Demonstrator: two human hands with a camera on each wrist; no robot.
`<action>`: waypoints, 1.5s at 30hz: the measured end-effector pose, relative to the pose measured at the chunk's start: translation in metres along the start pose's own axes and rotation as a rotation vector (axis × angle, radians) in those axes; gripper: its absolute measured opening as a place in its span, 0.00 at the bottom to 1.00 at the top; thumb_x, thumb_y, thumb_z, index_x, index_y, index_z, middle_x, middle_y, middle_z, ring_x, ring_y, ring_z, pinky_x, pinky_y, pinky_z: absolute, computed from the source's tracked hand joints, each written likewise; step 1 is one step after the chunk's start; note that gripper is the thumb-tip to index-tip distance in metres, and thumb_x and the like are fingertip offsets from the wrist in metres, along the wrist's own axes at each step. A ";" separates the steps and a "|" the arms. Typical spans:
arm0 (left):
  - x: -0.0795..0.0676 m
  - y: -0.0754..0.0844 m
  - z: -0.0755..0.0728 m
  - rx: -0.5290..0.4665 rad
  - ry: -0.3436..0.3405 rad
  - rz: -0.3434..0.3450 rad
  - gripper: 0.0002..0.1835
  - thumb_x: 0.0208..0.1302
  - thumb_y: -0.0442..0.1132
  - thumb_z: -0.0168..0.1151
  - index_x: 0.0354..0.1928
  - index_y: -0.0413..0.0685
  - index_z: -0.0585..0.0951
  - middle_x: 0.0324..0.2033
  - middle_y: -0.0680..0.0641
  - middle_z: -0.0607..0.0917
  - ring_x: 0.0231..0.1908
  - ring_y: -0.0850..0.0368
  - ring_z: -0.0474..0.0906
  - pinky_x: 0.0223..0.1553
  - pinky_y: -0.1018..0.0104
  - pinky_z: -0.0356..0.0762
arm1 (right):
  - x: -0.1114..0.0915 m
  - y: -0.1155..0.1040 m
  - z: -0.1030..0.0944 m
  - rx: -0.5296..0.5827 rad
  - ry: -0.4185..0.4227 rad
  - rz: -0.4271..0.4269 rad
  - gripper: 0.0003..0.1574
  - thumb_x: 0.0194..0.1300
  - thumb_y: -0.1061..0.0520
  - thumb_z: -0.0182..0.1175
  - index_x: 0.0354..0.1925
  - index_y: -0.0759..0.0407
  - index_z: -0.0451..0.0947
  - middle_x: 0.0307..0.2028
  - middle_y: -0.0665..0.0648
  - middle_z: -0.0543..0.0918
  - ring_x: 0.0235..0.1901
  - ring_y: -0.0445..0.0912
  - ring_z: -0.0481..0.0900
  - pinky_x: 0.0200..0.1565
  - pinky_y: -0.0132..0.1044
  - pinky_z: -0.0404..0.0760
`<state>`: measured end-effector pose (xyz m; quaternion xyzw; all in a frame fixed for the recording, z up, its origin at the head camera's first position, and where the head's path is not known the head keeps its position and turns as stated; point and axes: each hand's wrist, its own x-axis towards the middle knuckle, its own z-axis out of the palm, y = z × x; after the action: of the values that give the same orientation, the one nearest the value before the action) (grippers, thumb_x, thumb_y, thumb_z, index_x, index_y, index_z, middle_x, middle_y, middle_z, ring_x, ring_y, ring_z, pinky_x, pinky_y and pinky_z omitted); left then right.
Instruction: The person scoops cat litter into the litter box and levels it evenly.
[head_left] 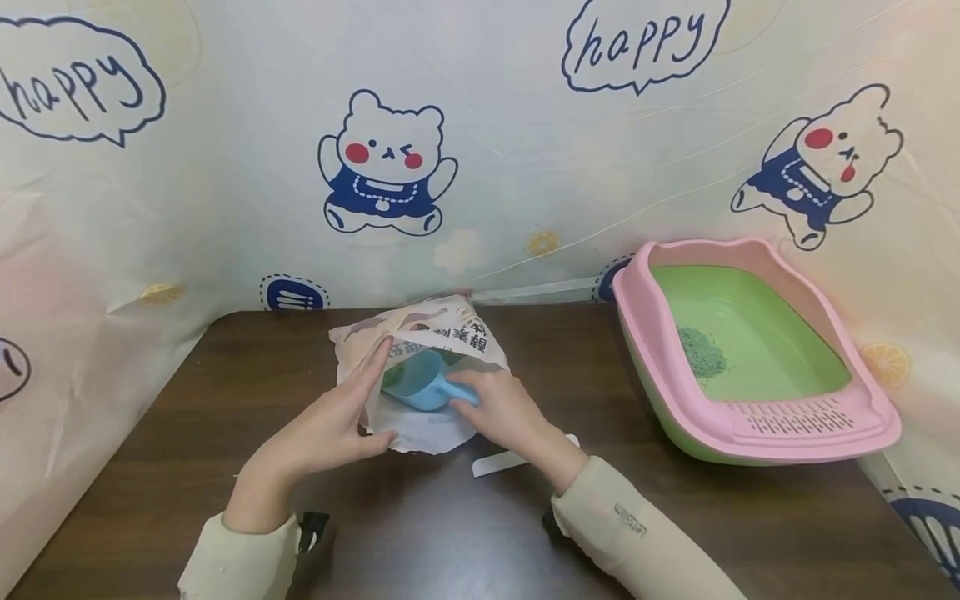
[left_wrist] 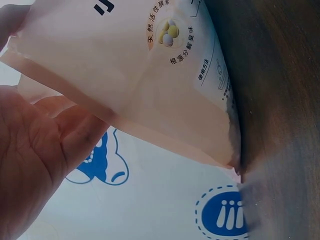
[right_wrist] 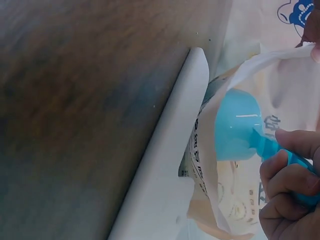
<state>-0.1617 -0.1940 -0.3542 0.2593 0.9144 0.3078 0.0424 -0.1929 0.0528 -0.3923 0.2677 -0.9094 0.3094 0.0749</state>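
Observation:
A pale paper-like bag (head_left: 450, 333) with printed characters lies on the table, its mouth facing the person. My left hand (head_left: 322, 433) holds the rim at the left of the mouth; in the left wrist view, the bag's edge (left_wrist: 115, 117) passes between its fingers. A light-blue scoop (head_left: 422, 385) sits at the mouth, its cup partly inside the bag. My right hand (head_left: 506, 408) grips the scoop's handle, fingers curled round it in the right wrist view (right_wrist: 290, 190). Some green material shows inside the bag behind the scoop; how much the cup holds is hidden.
A pink-rimmed green litter box (head_left: 652, 342) stands at the right with a small heap of green granules (head_left: 701, 354) in it. Beneath my right wrist lies a white flat strip (head_left: 498, 463). A printed sheet (head_left: 510, 183) hangs behind the dark wooden table (head_left: 442, 533).

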 end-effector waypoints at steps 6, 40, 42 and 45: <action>0.000 0.000 0.000 0.008 0.005 0.015 0.61 0.56 0.40 0.72 0.80 0.51 0.37 0.79 0.43 0.44 0.30 0.60 0.73 0.31 0.69 0.75 | 0.003 0.000 0.005 0.015 0.004 -0.008 0.20 0.63 0.57 0.68 0.54 0.57 0.84 0.47 0.56 0.89 0.31 0.41 0.76 0.33 0.29 0.73; 0.002 -0.001 0.002 0.058 0.035 0.040 0.61 0.56 0.39 0.72 0.79 0.45 0.38 0.78 0.36 0.50 0.62 0.42 0.72 0.58 0.45 0.75 | 0.015 0.006 0.021 0.100 0.027 0.007 0.22 0.61 0.58 0.69 0.55 0.56 0.83 0.49 0.56 0.88 0.38 0.43 0.82 0.41 0.34 0.78; 0.002 -0.001 0.002 0.052 0.031 0.036 0.61 0.56 0.39 0.72 0.79 0.46 0.37 0.78 0.37 0.49 0.64 0.41 0.71 0.59 0.44 0.74 | 0.014 0.007 0.020 0.121 0.010 0.016 0.23 0.61 0.58 0.69 0.56 0.56 0.83 0.50 0.56 0.88 0.38 0.43 0.81 0.42 0.34 0.78; 0.002 0.000 0.001 0.045 0.027 0.027 0.61 0.56 0.39 0.71 0.79 0.46 0.36 0.78 0.37 0.48 0.65 0.40 0.70 0.60 0.44 0.73 | 0.013 0.008 0.017 0.133 -0.001 0.020 0.23 0.61 0.58 0.69 0.56 0.57 0.83 0.50 0.57 0.87 0.38 0.43 0.80 0.41 0.34 0.77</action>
<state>-0.1632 -0.1925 -0.3547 0.2683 0.9180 0.2913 0.0202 -0.2078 0.0417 -0.4059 0.2631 -0.8894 0.3698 0.0535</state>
